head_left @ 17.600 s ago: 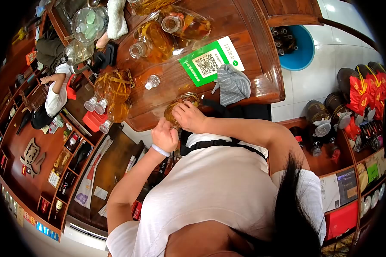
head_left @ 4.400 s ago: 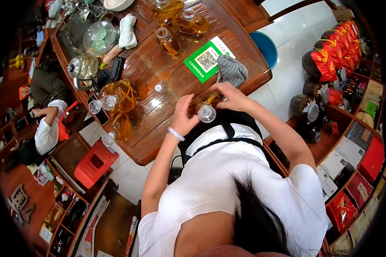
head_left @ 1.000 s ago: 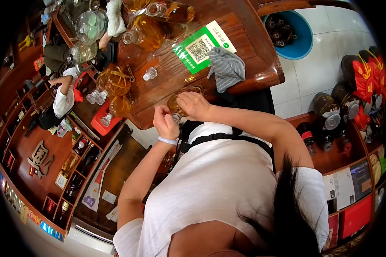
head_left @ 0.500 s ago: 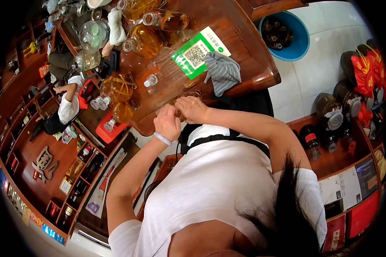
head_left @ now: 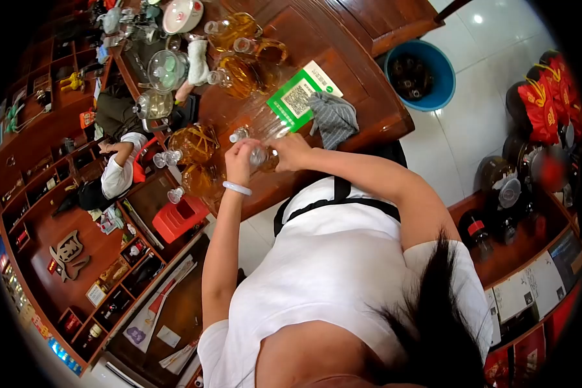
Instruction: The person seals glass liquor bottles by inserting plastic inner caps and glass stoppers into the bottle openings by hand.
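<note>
A clear glass bottle point(head_left: 262, 157), partly covered by fingers, is between my two hands above the table's near edge. My right hand point(head_left: 293, 152) is wrapped around its right side. With a pale bangle on the wrist, my left hand point(head_left: 240, 158) is closed against the bottle's left end; its fingertips are partly hidden. Just beyond my left hand is a clear stopper point(head_left: 239, 134). A green QR-code card point(head_left: 294, 102) and a crumpled grey cloth point(head_left: 334, 119) lie past my right hand. Stoppered bottles of amber liquid point(head_left: 193, 143) stand to the left.
More amber bottles point(head_left: 239, 74) are on the wooden table point(head_left: 368, 103) farther back, near a white towel point(head_left: 198, 63). A blue tub point(head_left: 445, 87) holding dark bottles is on the floor at right. Another person point(head_left: 119, 165) is at left, near a red bin point(head_left: 180, 218).
The camera view has shifted. My hands have moved a little apart, and more of the glass bottle shows between them. The stopper now appears closer to my left hand.
</note>
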The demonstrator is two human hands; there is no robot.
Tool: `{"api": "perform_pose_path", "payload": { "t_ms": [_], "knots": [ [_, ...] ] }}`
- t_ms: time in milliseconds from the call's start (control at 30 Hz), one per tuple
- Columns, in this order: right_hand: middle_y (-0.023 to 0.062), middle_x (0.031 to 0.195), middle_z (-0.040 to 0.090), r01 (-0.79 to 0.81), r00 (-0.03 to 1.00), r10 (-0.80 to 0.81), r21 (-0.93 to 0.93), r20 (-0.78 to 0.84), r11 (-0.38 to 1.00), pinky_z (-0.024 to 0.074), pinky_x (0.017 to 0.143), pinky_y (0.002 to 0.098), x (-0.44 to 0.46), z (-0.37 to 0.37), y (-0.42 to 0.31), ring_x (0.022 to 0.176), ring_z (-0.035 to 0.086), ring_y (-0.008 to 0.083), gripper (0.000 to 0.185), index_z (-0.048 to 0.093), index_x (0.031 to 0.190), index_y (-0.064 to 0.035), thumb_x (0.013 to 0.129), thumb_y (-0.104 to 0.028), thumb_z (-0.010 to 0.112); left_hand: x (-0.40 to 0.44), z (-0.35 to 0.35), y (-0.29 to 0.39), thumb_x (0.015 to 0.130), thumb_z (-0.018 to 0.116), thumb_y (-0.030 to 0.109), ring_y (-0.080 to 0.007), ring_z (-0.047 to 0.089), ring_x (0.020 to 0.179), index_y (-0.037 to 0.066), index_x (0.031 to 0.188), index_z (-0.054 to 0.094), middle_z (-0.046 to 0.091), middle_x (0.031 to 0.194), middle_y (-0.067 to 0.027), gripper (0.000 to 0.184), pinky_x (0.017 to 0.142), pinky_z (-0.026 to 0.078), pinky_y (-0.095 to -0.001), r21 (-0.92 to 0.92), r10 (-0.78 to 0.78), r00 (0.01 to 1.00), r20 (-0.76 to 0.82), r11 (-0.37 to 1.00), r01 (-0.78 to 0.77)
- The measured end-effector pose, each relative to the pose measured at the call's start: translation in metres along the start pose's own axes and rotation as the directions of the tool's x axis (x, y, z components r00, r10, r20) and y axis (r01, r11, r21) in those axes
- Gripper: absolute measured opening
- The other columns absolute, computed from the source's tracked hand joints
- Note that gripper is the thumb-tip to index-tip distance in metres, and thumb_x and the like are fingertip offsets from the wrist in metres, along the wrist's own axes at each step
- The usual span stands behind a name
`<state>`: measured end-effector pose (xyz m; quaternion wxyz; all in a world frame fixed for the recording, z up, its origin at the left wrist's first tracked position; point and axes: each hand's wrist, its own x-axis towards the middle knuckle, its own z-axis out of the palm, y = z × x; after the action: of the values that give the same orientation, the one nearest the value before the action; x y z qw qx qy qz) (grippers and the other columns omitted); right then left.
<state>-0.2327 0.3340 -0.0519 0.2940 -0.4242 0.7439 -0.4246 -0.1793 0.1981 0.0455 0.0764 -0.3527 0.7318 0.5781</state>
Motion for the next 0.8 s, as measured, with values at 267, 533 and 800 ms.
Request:
{"api": "perform_pose_path", "payload": {
  "t_ms": [267, 533, 800],
  "knots": [
    [0.0189, 0.074, 0.064, -0.092, 0.984, 0.097, -0.042, 0.147, 0.995, 0.0513, 0.069, 0.0390, 0.018, -0.091, -0.035, 0.072, 0.063, 0.0339, 0.053, 0.065, 0.087, -0.0012, 0.047, -0.036, 0.071, -0.009, -0.009, 0.041, 0.088, 0.058, 0.023, -0.0234, 0.054, 0.111, 0.000, 0.132, 0.039, 0.053, 0.123, -0.0179, 0.053, 0.095, 0.041, -0.0337, -0.491, 0.235, 0.951, 0.200, 0.864, -0.110],
    [0.0258, 0.083, 0.064, -0.119, 0.965, 0.099, 0.070, 0.242, 0.990, 0.0508, 0.071, 0.0348, 0.013, -0.122, -0.064, 0.076, 0.063, 0.0335, 0.076, 0.062, 0.100, 0.0110, 0.043, -0.038, 0.073, -0.010, -0.015, 0.054, 0.092, 0.054, 0.020, -0.0212, 0.056, 0.106, -0.001, 0.128, 0.043, 0.057, 0.117, -0.0123, 0.044, 0.091, 0.044, -0.0319, -0.604, 0.259, 0.945, 0.198, 0.792, -0.090],
    [0.0226, 0.079, 0.064, -0.062, 0.988, 0.060, 0.012, 0.140, 0.998, 0.0499, 0.070, 0.0376, -0.003, -0.093, -0.076, 0.074, 0.063, 0.0351, 0.064, 0.063, 0.095, 0.0059, 0.046, -0.035, 0.072, -0.027, -0.022, 0.042, 0.092, 0.050, 0.024, -0.0240, 0.058, 0.103, -0.004, 0.123, 0.048, 0.059, 0.115, -0.0149, 0.041, 0.090, 0.044, -0.0335, -0.611, 0.267, 0.944, 0.194, 0.786, -0.097]
  ]
}}
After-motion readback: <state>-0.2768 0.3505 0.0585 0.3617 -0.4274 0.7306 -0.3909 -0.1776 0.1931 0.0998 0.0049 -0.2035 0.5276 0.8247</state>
